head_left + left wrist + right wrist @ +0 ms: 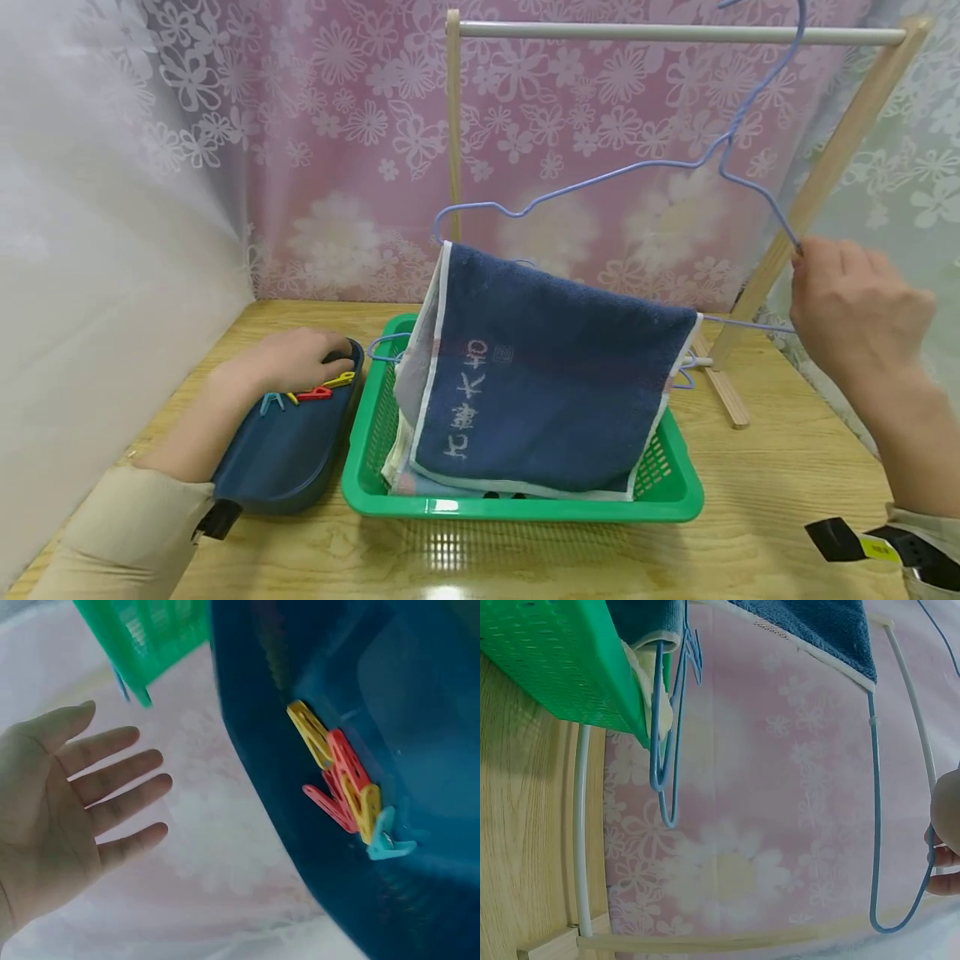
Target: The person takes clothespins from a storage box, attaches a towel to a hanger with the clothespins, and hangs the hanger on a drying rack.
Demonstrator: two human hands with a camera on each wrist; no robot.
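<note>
My right hand (858,308) pinches one shoulder of a blue wire clothes hanger (615,173), held tilted up over the basket. Draped over the hanger's lower bar is a navy towel (555,383) with white edging and pale lettering. My left hand (296,360) is over the far part of a dark blue tray (285,479), its fingers spread and holding nothing in the left wrist view. Close under it lie several clothespins: a red clothespin (315,393), a yellow clothespin (341,379) and a light blue clothespin (272,402) among them.
A green basket (525,508) stands below the towel, with more cloth and blue hangers (660,727) in it. Behind stands a wooden rack (840,133) with a white top rail (637,33). Floral curtains (337,125) enclose the wooden table (772,500).
</note>
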